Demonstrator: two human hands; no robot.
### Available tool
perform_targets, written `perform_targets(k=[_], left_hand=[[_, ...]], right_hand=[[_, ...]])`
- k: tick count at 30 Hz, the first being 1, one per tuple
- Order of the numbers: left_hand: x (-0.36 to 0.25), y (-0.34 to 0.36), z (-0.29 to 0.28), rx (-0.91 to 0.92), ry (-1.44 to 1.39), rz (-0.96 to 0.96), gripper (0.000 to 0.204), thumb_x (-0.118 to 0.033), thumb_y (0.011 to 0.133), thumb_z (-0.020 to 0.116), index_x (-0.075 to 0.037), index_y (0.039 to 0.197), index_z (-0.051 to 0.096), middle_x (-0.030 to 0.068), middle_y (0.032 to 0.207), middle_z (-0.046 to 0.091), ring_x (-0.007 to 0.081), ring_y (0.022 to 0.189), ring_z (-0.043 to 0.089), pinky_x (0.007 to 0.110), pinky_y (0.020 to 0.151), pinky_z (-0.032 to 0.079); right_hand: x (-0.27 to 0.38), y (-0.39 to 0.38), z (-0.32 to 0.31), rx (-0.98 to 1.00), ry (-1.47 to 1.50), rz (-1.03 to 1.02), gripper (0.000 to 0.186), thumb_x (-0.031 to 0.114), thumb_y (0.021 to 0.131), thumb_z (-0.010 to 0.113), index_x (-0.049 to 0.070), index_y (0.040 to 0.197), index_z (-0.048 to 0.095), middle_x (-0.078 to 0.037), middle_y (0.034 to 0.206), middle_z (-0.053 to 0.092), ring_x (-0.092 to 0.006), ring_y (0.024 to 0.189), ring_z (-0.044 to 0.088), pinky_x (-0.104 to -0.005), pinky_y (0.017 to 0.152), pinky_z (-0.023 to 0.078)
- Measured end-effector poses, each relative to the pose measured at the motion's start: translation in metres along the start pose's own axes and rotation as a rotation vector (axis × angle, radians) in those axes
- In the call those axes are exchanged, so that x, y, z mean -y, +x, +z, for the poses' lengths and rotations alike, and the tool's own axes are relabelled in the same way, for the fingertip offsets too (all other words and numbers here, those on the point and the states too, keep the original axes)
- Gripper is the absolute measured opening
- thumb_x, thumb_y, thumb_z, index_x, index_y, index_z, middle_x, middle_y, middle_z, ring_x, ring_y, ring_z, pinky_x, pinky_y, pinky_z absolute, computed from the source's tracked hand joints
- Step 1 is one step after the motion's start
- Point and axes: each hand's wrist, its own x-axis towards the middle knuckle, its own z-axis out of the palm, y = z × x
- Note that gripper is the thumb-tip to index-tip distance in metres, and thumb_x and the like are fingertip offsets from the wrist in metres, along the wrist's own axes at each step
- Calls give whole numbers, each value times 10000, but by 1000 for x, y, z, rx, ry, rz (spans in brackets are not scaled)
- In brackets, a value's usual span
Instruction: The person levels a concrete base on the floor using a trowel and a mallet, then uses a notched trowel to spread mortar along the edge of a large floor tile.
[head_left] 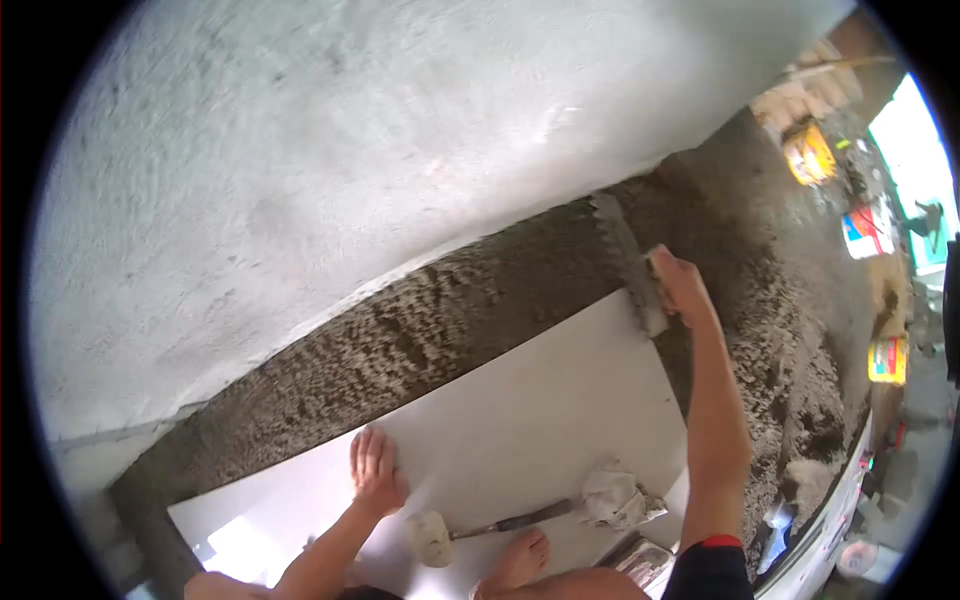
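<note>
My right hand (680, 287) is wrapped round the grip of a long, flat trowel (622, 245) caked with grey mortar. One end of its blade lies over the far right corner of a large white tile (540, 390); the rest reaches over the dark mortar bed (390, 345) toward the wall. My left hand (377, 475) rests flat on the tile near its far edge, fingers stretched out. Lying on the tile are a white-headed mallet (431, 540) with a dark grip and a crumpled, dirty cloth (613, 498). My bare foot (525, 553) is also on the tile.
A rough grey wall (280, 190) borders the mortar on the far side. To the right is a heap of loose mortar (785, 370). Beyond it stand a yellow bucket (809, 155), a white, red and blue bucket (866, 232) and another yellow bucket (887, 360).
</note>
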Motion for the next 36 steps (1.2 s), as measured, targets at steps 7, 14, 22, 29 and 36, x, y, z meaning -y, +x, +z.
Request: perform_targets(k=[7, 14, 22, 29, 36], left_hand=[[6, -4, 3, -34, -16, 20, 608, -163, 721, 545, 39, 1289, 466, 221, 1431, 352, 406, 1370, 271, 554, 1125, 195], [7, -8, 3, 18, -25, -20, 614, -158, 729, 553, 30, 1304, 454, 213, 1449, 333, 383, 1388, 253, 539, 1139, 162], [3, -7, 2, 44, 80, 1, 669, -207, 723, 547, 39, 1332, 422, 224, 1460, 315, 390, 1393, 234, 538, 1149, 148], [3, -5, -1, 26, 16, 19, 636, -187, 750, 509, 49, 1332, 402, 226, 1453, 314, 408, 1387, 227, 549, 1142, 153], [2, -6, -3, 13, 38, 42, 628, -181, 757, 500, 54, 1330, 401, 239, 1447, 314, 418, 1382, 231, 555, 1138, 157]], right_hand=[[22, -55, 69, 177, -201, -46, 597, 659, 856, 512, 76, 729, 507, -19, 538, 434, -128, 450, 407, -333, 457, 328], [10, -113, 154, 197, -396, -103, 691, 674, 896, 407, 11, 870, 602, -159, 753, 619, -294, 714, 608, -421, 664, 457], [-15, -153, 190, 260, -355, -343, 552, 509, 968, 384, 0, 1043, 586, -242, 1122, 591, -399, 1090, 543, -470, 881, 450], [-70, -117, 122, -312, -702, -412, 445, 303, 964, 473, 22, 1307, 502, -153, 1444, 396, -363, 1208, 497, -425, 1010, 408], [-96, -102, 109, -223, -735, -300, 412, 260, 963, 465, 24, 1296, 513, -84, 1421, 449, -352, 1137, 552, -437, 949, 454]])
